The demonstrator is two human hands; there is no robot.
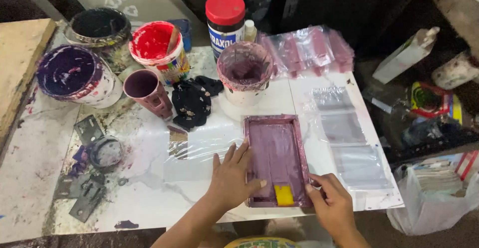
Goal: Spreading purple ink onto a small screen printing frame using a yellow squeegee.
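Observation:
A small rectangular printing screen frame (pixel 277 159), stained mauve, lies flat on the white table (pixel 149 178). My left hand (pixel 232 177) rests palm down on its left edge, fingers spread, thumb reaching across the mesh. My right hand (pixel 329 200) grips the frame's lower right corner. A small yellow squeegee (pixel 284 195) lies inside the frame at its near end, between my hands. A clear plastic sheet (pixel 199 151) lies under the frame to the left.
Paint tubs stand at the back: purple (pixel 75 76), black (pixel 100 28), red with a stick (pixel 158 48), mauve (pixel 245 71), plus a mauve cup (pixel 147 91) and red-lidded jar (pixel 225 21). A black rag (pixel 192 101) lies nearby. Clear bags (pixel 349 143) lie at right.

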